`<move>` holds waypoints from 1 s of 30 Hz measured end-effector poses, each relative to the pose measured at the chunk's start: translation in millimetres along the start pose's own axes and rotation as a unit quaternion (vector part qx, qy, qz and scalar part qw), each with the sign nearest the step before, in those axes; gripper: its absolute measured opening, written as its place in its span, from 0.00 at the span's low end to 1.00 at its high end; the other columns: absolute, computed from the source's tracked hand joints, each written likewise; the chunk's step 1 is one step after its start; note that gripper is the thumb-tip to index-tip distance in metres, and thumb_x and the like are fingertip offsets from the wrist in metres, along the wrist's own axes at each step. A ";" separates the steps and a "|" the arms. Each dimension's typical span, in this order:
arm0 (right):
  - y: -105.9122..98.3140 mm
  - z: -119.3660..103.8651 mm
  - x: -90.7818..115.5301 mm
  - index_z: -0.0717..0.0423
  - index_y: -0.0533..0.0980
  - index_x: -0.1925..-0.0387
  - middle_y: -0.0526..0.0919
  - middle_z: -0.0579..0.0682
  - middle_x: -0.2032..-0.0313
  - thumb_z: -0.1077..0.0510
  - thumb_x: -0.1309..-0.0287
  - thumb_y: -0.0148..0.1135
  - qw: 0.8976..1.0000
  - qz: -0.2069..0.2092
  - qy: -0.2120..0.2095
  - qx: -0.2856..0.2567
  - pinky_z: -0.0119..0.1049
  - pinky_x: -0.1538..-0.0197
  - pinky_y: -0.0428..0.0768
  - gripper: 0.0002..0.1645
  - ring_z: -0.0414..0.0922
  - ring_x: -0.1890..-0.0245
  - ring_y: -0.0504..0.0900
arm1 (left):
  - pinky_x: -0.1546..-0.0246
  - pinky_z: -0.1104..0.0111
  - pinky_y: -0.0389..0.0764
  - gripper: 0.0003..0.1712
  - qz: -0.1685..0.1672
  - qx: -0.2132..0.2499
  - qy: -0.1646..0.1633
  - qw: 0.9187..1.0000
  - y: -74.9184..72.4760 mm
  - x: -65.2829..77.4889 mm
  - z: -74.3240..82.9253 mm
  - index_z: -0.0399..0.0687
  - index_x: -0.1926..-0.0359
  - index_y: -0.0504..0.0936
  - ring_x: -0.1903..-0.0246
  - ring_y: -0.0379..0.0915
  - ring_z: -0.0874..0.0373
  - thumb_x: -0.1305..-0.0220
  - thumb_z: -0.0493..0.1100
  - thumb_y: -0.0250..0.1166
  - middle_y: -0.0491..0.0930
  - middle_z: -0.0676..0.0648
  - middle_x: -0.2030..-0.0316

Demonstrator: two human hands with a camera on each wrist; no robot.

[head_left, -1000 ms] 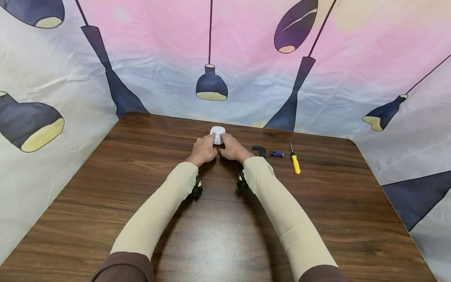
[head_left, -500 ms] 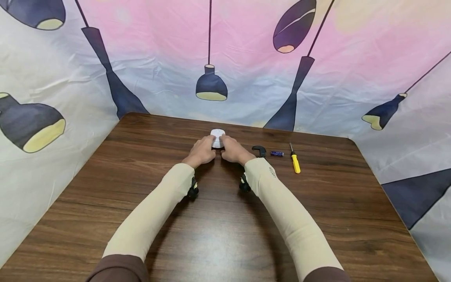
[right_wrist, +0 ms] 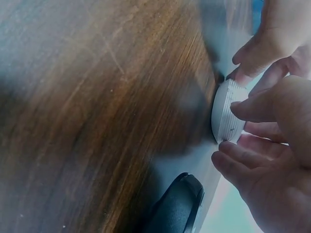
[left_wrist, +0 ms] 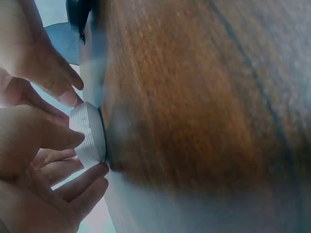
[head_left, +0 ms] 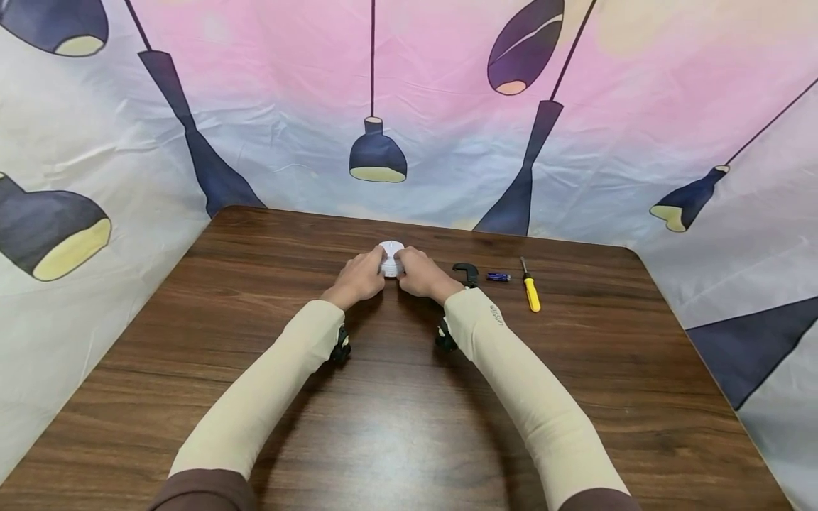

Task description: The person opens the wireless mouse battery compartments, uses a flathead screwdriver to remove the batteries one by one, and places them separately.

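A white computer mouse (head_left: 391, 261) lies near the far edge of the wooden table, its ribbed end facing me. My left hand (head_left: 360, 277) holds it from the left and my right hand (head_left: 422, 273) from the right. In the left wrist view, the left thumb rests on the ribbed end of the mouse (left_wrist: 89, 135), with fingertips along its lower side close over the tabletop. The right wrist view shows the right thumb against the ribs of the mouse (right_wrist: 229, 112) and the fingers curled at its side. Most of its top is hidden there.
Right of my right hand lie a black tool with a hooked head (head_left: 468, 271), a blue battery (head_left: 498, 277) and a yellow-handled screwdriver (head_left: 531, 289). The sleeve partly covers the black tool. A printed fabric backdrop (head_left: 307, 156) hangs right behind the table (head_left: 562, 383).
Both hands have drawn the mouse a little nearer to me along the table. The left forearm has shifted slightly left. The tools and battery keep their places.
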State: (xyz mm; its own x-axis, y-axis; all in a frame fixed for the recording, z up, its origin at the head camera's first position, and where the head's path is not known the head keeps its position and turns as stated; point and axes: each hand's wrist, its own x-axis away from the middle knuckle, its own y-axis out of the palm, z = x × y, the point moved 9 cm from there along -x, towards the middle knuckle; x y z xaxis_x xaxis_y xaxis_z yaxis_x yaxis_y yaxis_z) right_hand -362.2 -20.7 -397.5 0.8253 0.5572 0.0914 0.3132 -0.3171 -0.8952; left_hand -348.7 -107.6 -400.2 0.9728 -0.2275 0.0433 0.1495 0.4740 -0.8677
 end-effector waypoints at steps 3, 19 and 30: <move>-0.6 -1.9 1.7 0.69 0.68 0.33 0.71 0.64 0.37 0.68 0.29 0.51 1.000 0.006 -0.004 0.003 0.43 0.52 0.76 0.26 0.52 0.49 0.75 | 0.64 0.58 0.73 0.16 0.001 0.002 0.007 1.000 -0.1 2.7 0.1 0.38 0.40 0.70 0.63 0.73 0.47 0.26 0.35 0.53 0.79 0.39 0.56; 0.8 -4.2 16.3 0.67 0.70 0.33 0.68 0.61 0.37 0.62 0.29 0.58 1.000 0.007 -0.002 0.018 0.43 0.53 0.78 0.26 0.51 0.52 0.76 | 0.32 0.43 0.67 0.28 -0.029 -0.014 0.050 0.998 1.4 14.0 8.3 0.31 0.29 0.67 0.32 0.63 0.39 0.27 0.37 0.57 0.65 0.33 0.30; 2.2 -5.0 28.6 0.67 0.70 0.34 0.71 0.62 0.34 0.62 0.30 0.60 1.000 0.002 -0.014 0.009 0.47 0.45 0.81 0.27 0.54 0.41 0.76 | 0.35 0.45 0.70 0.29 -0.049 -0.013 0.058 0.997 5.9 22.1 10.5 0.34 0.30 0.68 0.36 0.68 0.41 0.27 0.39 0.62 0.68 0.34 0.32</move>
State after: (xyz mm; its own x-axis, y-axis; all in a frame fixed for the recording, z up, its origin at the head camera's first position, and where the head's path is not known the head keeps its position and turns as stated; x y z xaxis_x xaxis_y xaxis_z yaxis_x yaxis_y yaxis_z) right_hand -335.6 -9.3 -394.7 0.8136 0.5765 0.0752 0.3008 -0.3066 -0.9031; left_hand -324.5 -100.8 -399.1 0.9261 -0.3702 0.0727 0.2377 0.4230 -0.8744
